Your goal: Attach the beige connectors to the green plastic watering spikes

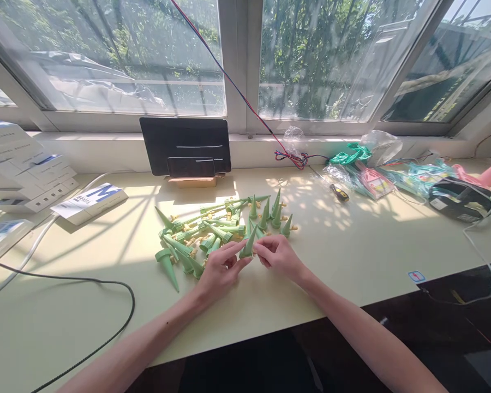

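Pinching one green cone spike (247,246) at frame centre, the left hand (221,270) and right hand (279,256) close their fingers on it, apparently fitting its base. The pile of spikes (200,232) lies just behind on the worktop (352,245); next calls for a steady twist.

Spike pile (213,232) on table (352,256), tablet (185,144) behind, boxes (24,174) left, bags (376,169) right.

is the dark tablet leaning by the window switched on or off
Off, as far as shows: the dark rectangular tablet on its wooden stand has a black screen with only faint reflections.
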### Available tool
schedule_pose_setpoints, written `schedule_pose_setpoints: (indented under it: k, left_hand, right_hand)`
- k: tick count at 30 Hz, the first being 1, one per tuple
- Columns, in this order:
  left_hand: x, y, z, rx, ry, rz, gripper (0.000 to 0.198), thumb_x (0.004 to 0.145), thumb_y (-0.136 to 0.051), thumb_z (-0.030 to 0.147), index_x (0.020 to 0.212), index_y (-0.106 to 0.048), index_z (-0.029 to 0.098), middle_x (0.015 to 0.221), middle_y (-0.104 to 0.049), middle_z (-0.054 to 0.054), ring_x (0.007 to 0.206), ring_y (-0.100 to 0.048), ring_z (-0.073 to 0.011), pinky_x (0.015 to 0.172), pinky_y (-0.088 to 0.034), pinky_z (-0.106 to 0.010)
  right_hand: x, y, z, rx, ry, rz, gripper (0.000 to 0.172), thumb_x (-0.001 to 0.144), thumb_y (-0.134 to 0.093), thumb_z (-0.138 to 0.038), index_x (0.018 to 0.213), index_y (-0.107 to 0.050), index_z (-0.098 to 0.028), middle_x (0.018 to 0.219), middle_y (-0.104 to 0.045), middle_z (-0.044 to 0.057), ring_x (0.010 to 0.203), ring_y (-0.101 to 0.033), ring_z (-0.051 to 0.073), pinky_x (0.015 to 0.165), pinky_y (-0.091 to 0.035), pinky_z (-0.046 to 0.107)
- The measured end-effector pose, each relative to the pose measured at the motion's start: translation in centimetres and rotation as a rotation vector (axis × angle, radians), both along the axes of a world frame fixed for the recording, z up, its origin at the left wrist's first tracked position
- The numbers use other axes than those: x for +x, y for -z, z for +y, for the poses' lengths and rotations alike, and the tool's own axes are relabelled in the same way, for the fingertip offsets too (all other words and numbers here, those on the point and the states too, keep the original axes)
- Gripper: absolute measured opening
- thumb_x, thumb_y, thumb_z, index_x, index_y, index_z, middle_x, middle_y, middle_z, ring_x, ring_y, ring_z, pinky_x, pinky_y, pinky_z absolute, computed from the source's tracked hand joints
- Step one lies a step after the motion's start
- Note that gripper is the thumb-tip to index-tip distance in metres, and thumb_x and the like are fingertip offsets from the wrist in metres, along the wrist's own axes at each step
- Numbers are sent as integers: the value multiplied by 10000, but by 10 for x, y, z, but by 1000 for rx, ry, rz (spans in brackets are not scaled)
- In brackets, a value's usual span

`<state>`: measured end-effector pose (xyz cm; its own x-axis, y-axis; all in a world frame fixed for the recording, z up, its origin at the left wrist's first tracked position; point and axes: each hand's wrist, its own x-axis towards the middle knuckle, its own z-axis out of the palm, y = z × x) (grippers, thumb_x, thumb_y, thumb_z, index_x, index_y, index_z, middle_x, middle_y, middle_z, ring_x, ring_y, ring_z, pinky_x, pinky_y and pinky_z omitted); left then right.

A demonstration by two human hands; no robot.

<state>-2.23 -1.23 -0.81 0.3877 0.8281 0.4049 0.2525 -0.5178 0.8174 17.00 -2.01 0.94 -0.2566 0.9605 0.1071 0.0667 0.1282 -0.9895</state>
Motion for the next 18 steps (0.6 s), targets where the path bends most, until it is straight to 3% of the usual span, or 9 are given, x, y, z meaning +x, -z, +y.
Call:
schedule_pose_setpoints:
  k: [4,6,9,12,15,18]
  left_hand:
    - [-3,5,2,-16,-45,63,366,898,-644,360,1189,-702,146,610,-497,35,497,-343,-64,436,-361,-188]
    - [-3,6,2,-33,-37,59,375,895,-649,361,1201,-699,151,650,-533,23,502,-351,-63,441,-372,-191]
    - [-2,3,2,-42,4,9,394,903,-641,341,1270,-666,198,886,-640,-39,514,-398,-53,446,-411,-192]
    - [0,1,1,-55,53,-15,369,926,-611,308,1289,-654,252,1037,-651,-60,507,-417,-38,454,-436,-188]
    - [0,1,1,-47,45,-10,364,924,-614,305,1282,-658,251,1017,-650,-53,508,-414,-38,455,-436,-188]
    - [-1,3,1,-24,-9,12,382,905,-638,326,1262,-667,190,841,-621,-26,516,-387,-54,444,-398,-193]
  right_hand:
    - [-2,2,-2,93,76,-89,364,896,-588,-411,623,-592,-171,521,-497,-18,483,-432,97,473,-349,235]
    - [-2,2,-1,80,69,-82,356,894,-586,-400,620,-586,-173,510,-492,-22,472,-425,95,465,-342,234]
    - [0,1,1,-2,3,-7,361,891,-591,-412,620,-577,-173,473,-469,-38,424,-392,82,440,-319,231]
    - [1,-1,3,-99,-52,80,373,876,-613,-435,620,-569,-168,468,-461,-47,401,-371,70,418,-285,224]
    - [1,-1,3,-129,-57,101,375,871,-622,-445,627,-572,-165,470,-462,-48,400,-373,68,412,-278,220]
    - [0,1,1,-53,-20,56,371,889,-603,-425,624,-575,-167,468,-465,-43,415,-385,74,429,-303,226]
